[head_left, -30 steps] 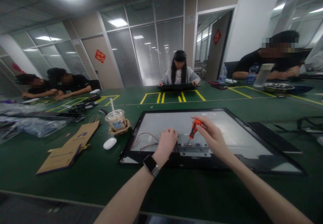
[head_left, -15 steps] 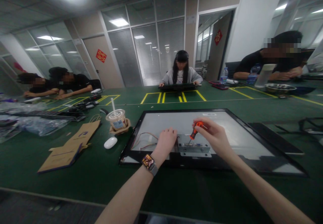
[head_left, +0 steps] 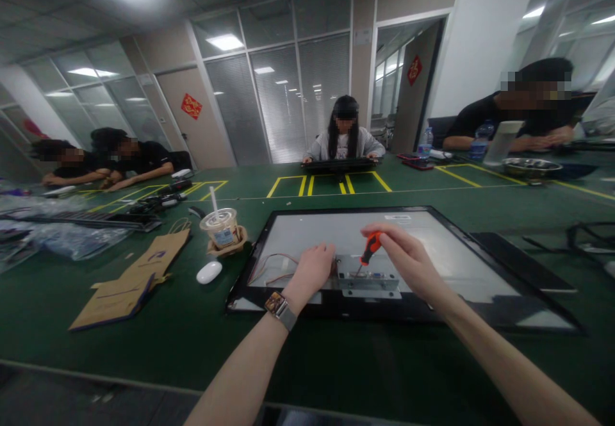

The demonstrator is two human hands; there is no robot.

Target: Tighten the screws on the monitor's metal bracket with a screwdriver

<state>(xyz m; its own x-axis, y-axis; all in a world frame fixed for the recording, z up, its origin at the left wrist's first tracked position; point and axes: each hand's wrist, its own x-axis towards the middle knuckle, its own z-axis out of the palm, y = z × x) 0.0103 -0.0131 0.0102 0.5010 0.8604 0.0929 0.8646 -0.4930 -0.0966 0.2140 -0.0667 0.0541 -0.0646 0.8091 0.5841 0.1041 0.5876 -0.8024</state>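
A screwdriver (head_left: 371,246) with an orange and black handle leans in my right hand (head_left: 402,250), its shaft pointing down. The tip meets a silver metal bracket (head_left: 369,293) with a row of connectors. My fingers and thumb are closed about the top of the handle. My left hand (head_left: 314,269), with a watch (head_left: 280,309) on its wrist, lies at the bracket's left edge, fingers curled against it; the thumb is hidden. Under both hands is a flat display panel (head_left: 293,230) with a black frame, lying back side up. Thin wires (head_left: 273,266) run across it left of my hand.
Left of the panel are a white mouse (head_left: 209,273), a drink cup with straw (head_left: 221,229) and a brown paper bag (head_left: 129,278). A black flat object (head_left: 523,262) lies to the right. Across the green table (head_left: 230,349) a person (head_left: 343,134) holds another panel.
My right hand has shifted slightly left and its fingers have straightened over the screwdriver's handle. The screwdriver's tip stays at the bracket. My left hand stays at the bracket's left edge.
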